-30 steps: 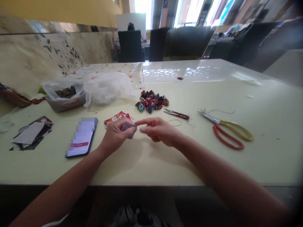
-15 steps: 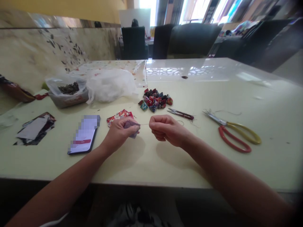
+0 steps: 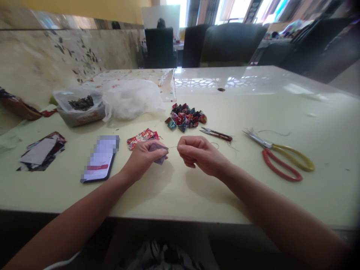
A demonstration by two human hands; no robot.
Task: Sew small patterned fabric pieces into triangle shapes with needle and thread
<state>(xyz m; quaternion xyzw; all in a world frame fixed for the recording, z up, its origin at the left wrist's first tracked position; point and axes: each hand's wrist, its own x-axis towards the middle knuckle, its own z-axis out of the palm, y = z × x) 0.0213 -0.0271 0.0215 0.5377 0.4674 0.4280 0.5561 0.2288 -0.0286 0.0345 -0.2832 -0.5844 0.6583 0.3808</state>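
Observation:
My left hand [image 3: 143,157] is closed around a small purple fabric piece [image 3: 159,153], pinched just above the table. My right hand [image 3: 197,153] is closed in a loose fist, pinching a needle [image 3: 172,147] that pokes out of the fabric toward it. A thin thread [image 3: 215,144] trails behind the right hand on the table. A red patterned cloth piece [image 3: 142,137] lies just behind my left hand.
A phone [image 3: 100,158] lies left of my hands. Behind are a pile of small colourful fabric pieces [image 3: 185,117], small red snips [image 3: 216,134], yellow-and-red scissors [image 3: 281,159], white stuffing [image 3: 131,99], a bagged tray [image 3: 80,108], and cut fabric with paper [image 3: 41,152].
My right hand's fingers went from stretched out to a closed pinch and drew slightly right, away from the fabric, exposing the needle between the hands. The left hand stayed put.

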